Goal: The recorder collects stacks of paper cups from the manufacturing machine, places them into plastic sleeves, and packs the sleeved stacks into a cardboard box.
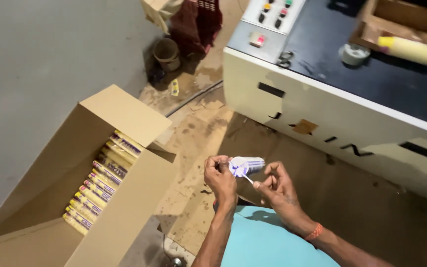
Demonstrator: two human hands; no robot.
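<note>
Two bare hands meet at six o'clock in the head view, working a small white tube with purple print over a lap covered in pale blue cloth. The left hand has its fingers closed round the tube's near end; the right hand, an orange band at its wrist, pinches a thin white strip that trails from the tube, fingers narrow. Done well, by the look of it, this step wants a firm left-hand hold while the right draws the strip steadily along its own line rather than sideways, so it does not tear or slip.

At nine o'clock stands an open brown cardboard carton on the grey concrete floor, a row of yellow-and-purple packets stacked along its inner wall. From twelve to three o'clock runs a cream-sided machine with a dark worktop, carrying a grey control panel with coloured buttons, a roll of tape and a yellow-capped tube lying in a wooden tray. Flattened, stained cardboard sheets cover the floor between carton and machine; a small brown pot and a dark red crate sit at twelve o'clock.
</note>
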